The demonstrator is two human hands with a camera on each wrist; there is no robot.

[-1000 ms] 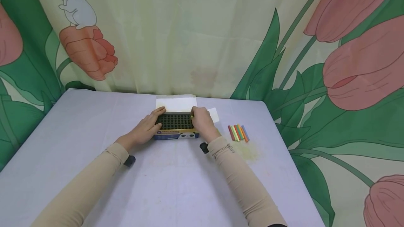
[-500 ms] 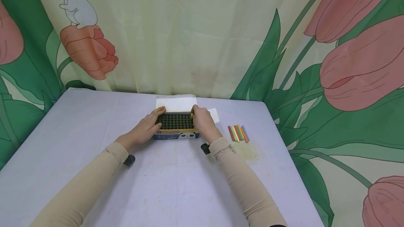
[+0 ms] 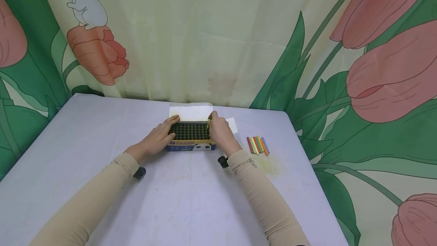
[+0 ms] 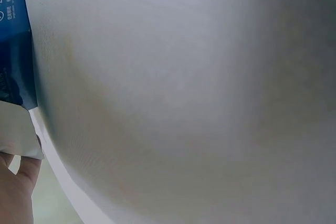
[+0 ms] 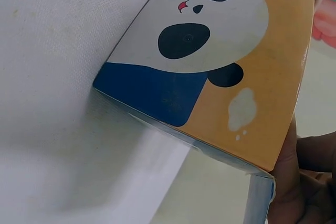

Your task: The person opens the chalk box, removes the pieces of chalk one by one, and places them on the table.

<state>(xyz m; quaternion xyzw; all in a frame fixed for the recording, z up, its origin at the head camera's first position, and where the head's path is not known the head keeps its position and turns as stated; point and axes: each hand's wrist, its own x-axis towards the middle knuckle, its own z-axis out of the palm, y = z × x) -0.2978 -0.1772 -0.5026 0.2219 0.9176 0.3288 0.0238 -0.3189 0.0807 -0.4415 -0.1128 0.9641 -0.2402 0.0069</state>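
Observation:
An open chalk box (image 3: 191, 147), blue and yellow with a panda on its front, stands on the table. Its black holed insert (image 3: 189, 130) faces up. My left hand (image 3: 155, 138) grips the box's left end, thumb near the front corner and fingers toward the back. A pale box flap (image 4: 18, 128) partly hides its fingers in the left wrist view. At the right end of the insert, my right hand (image 3: 221, 132) pinches a yellow-green chalk stick (image 3: 208, 123). The right wrist view shows the panda front (image 5: 226, 19) close up, with curled fingers (image 5: 310, 156) beyond the corner.
Several coloured chalk sticks (image 3: 258, 144) lie in a row right of the box. The white lid (image 3: 191, 112) stands raised behind the insert, and a side flap (image 3: 231, 125) sticks out at right. A tulip-print curtain (image 3: 191, 41) hangs behind the white-covered table (image 3: 164, 204).
My right hand has risen slightly and shifted a little right at the box's right end, and more of the yellow-green chalk stick shows. The left hand has stayed on the box.

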